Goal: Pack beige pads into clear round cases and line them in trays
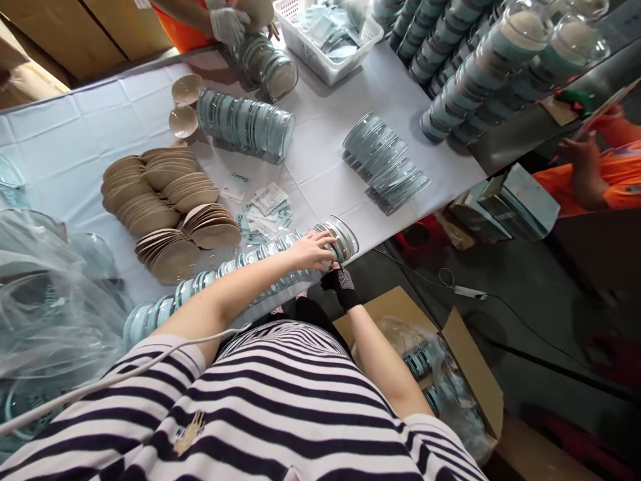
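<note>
Your left hand (313,250) rests on the far end of a long row of clear lidded containers (240,274) lying along the near edge of the tabletop (320,143), fingers spread over the top. Your gloved right hand (340,282) sits just beneath that end, fingers curled; whether they grip it, you cannot tell. Paper packets (265,207) lie just beyond.

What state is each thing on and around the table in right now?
Long row of lids: lying on its side along the table's near edge.
Left hand: bare, resting on the row's end.
Right hand: in a black glove, at the row's end, grip hidden.
Brown discs: fanned in overlapping piles.
Paper packets: scattered loose.
White basket: holds packets.
Cardboard box: open, holding bagged lids.
</note>
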Tool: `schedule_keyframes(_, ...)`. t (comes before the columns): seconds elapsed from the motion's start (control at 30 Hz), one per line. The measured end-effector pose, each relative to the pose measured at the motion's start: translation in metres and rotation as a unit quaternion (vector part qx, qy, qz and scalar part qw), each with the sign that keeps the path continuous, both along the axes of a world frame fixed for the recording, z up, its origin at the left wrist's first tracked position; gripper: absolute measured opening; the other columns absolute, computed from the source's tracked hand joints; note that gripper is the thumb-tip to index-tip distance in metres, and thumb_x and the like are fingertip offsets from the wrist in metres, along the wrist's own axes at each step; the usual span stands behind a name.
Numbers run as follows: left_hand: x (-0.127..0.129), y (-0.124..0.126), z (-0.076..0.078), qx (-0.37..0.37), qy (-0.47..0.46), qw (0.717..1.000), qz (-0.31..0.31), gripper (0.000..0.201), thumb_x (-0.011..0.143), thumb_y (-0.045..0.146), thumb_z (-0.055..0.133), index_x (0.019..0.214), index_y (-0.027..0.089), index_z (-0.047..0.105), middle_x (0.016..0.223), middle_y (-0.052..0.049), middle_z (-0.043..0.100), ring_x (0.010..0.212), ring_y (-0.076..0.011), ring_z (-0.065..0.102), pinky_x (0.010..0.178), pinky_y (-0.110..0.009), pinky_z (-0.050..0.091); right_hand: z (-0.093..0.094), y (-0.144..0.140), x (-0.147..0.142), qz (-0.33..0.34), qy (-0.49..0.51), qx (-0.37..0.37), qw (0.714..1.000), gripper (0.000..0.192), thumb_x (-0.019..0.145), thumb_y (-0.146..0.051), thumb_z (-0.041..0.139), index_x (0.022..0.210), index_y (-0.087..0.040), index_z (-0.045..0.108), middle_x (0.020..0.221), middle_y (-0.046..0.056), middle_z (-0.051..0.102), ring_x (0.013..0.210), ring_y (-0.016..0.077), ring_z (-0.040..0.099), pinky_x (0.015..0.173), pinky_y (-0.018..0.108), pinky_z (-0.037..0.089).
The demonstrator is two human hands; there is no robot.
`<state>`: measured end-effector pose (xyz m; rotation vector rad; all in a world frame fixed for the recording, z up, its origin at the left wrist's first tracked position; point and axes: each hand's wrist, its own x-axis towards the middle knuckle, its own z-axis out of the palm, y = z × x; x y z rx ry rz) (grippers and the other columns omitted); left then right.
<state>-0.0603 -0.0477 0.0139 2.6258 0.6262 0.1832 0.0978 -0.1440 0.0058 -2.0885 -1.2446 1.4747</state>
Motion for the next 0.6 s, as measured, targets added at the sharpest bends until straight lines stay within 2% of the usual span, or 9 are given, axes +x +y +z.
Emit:
schedule_keyframes(0.1, 0.000, 0.000, -0.001, 0.001, -0.001, 1.000, 0.001, 0.033, 0.083, 0.049, 0.067, 0.108, 0.028, 0.070, 0.151, -0.009, 0.042, 0.144, -0.0356, 0.028, 0.108, -0.051, 0.035, 0.004, -0.001, 0.002, 0.007, 0.005, 0.003, 1.000, 0.032, 0.098, -0.036, 0.033, 0.095, -0.016, 0.057, 0.078, 0.004, 0.069, 0.065, 0.0120, 0.064, 0.059, 0.017, 0.047)
schedule_keyframes(0.2, 0.002, 0.001, 0.000, 0.000, -0.004, 1.000, 0.008, 0.030, 0.084, 0.049, 0.066, 0.101, 0.025, 0.071, 0.147, -0.010, 0.047, 0.143, -0.0350, 0.030, 0.107, -0.051, 0.035, 0.011, 0.001, 0.007, 0.033, 0.001, -0.001, 0.999, 0.028, 0.095, -0.034, 0.040, 0.085, -0.018, 0.060, 0.071, 0.003, 0.067, 0.067, 0.0144, 0.063, 0.061, 0.020, 0.046)
schedule_keyframes(0.27, 0.004, 0.002, 0.000, -0.003, -0.007, 1.000, 0.008, 0.028, 0.083, 0.048, 0.067, 0.095, 0.023, 0.072, 0.144, -0.011, 0.049, 0.142, -0.0349, 0.031, 0.107, -0.051, 0.035, 0.022, 0.006, 0.013, 0.078, 0.000, -0.011, 0.997, 0.026, 0.093, -0.035, 0.043, 0.084, -0.019, 0.062, 0.067, 0.002, 0.066, 0.065, 0.0163, 0.063, 0.061, 0.022, 0.046)
schedule_keyframes(0.33, 0.006, 0.001, 0.001, -0.008, 0.001, 1.000, 0.007, 0.026, 0.082, 0.045, 0.069, 0.094, 0.023, 0.073, 0.144, -0.011, 0.050, 0.142, -0.0353, 0.032, 0.107, -0.053, 0.035, 0.038, 0.018, 0.021, 0.139, -0.060, 0.001, 0.988, 0.025, 0.091, -0.036, 0.048, 0.085, -0.020, 0.066, 0.069, 0.003, 0.068, 0.068, 0.0185, 0.064, 0.064, 0.025, 0.047)
schedule_keyframes(0.4, 0.007, -0.003, 0.003, -0.012, 0.013, 1.000, 0.010, 0.026, 0.080, 0.041, 0.072, 0.100, 0.024, 0.073, 0.148, -0.011, 0.047, 0.142, -0.0359, 0.032, 0.108, -0.057, 0.032, 0.054, 0.042, 0.026, 0.164, -0.168, 0.064, 0.970, 0.027, 0.092, -0.038, 0.048, 0.088, -0.021, 0.068, 0.080, 0.005, 0.071, 0.078, 0.0207, 0.066, 0.070, 0.026, 0.047)
schedule_keyframes(0.47, 0.004, -0.011, 0.007, -0.015, 0.012, 0.999, 0.034, 0.032, 0.080, 0.038, 0.072, 0.110, 0.026, 0.072, 0.149, -0.011, 0.045, 0.142, -0.0355, 0.033, 0.110, -0.061, 0.028, 0.065, 0.081, 0.019, 0.151, -0.233, 0.150, 0.949, 0.032, 0.095, -0.041, 0.043, 0.094, -0.021, 0.068, 0.093, 0.007, 0.073, 0.089, 0.0210, 0.067, 0.077, 0.027, 0.046)
schedule_keyframes(0.53, -0.003, -0.023, 0.012, -0.025, -0.002, 0.997, 0.068, 0.036, 0.084, 0.038, 0.067, 0.119, 0.028, 0.068, 0.147, -0.010, 0.049, 0.141, -0.0330, 0.036, 0.113, -0.060, 0.026, 0.063, 0.131, -0.003, 0.162, -0.211, 0.197, 0.944, 0.032, 0.096, -0.043, 0.042, 0.105, -0.022, 0.066, 0.101, 0.005, 0.073, 0.096, 0.0196, 0.066, 0.081, 0.026, 0.046)
schedule_keyframes(0.6, -0.014, -0.035, 0.018, -0.048, -0.014, 0.994, 0.102, 0.035, 0.090, 0.037, 0.059, 0.123, 0.031, 0.065, 0.140, -0.008, 0.056, 0.137, -0.0283, 0.043, 0.114, -0.056, 0.028, 0.049, 0.182, -0.037, 0.195, -0.168, 0.188, 0.948, 0.036, 0.094, -0.044, 0.048, 0.121, -0.023, 0.060, 0.112, 0.005, 0.071, 0.103, 0.0192, 0.065, 0.086, 0.026, 0.046)
